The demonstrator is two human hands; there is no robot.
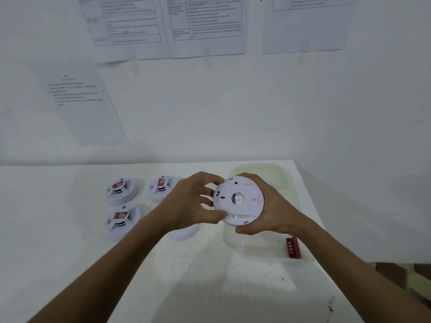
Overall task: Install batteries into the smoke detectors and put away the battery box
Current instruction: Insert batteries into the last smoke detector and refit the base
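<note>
Both hands grip smoke detector (239, 200); labels unreadable.

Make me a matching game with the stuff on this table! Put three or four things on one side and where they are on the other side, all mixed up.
Things:
1. red batteries
2. smoke detector with its back showing
3. three smoke detectors with red stickers
4. printed papers

Places:
A. taped on the wall
B. held in both hands
C. on the table, left of the hands
D. on the table, right of the right arm

Pairs: 1-D, 2-B, 3-C, 4-A
</note>
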